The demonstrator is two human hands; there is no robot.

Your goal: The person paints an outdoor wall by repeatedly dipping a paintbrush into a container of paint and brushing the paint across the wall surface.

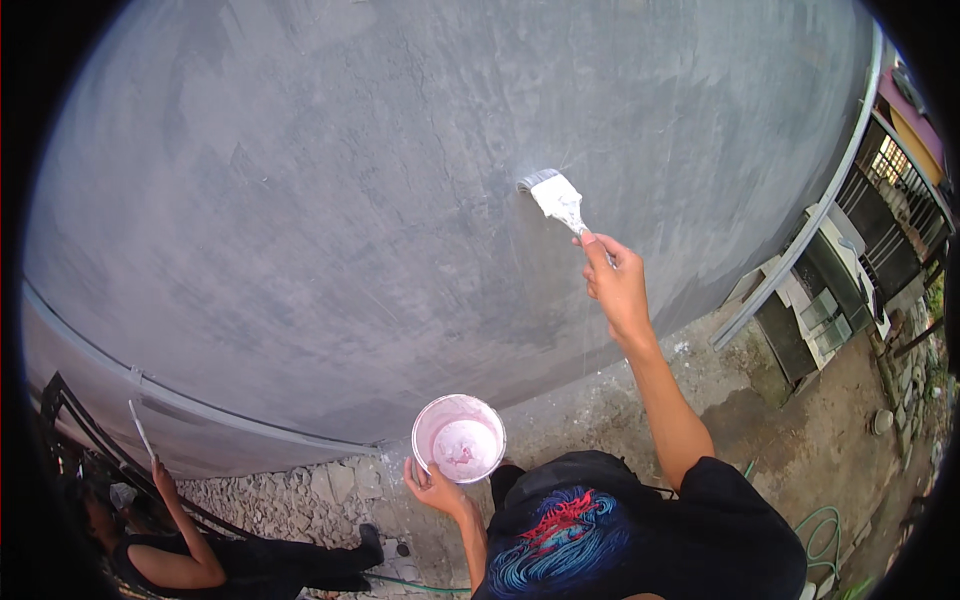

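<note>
My right hand [617, 285] is closed round the handle of a paintbrush [556, 198], its head coated in white. The bristle tip touches the grey wall [360, 200], which has streaky, uneven patches. Lower down, my left hand [437, 492] grips a round bucket [424, 428] by its side, fingers under and against it. Pale pinkish-white paint [465, 447] shows at the bottom of the bucket, which is tilted so its opening faces up toward me.
At the lower left a co-worker [180, 560] in dark clothes raises a long thin tool to the wall. Rubble [290, 500] lines the wall's foot. To the right stand a metal gate [880, 220] and leaning panels [820, 310]. A green hose [825, 535] lies on the ground.
</note>
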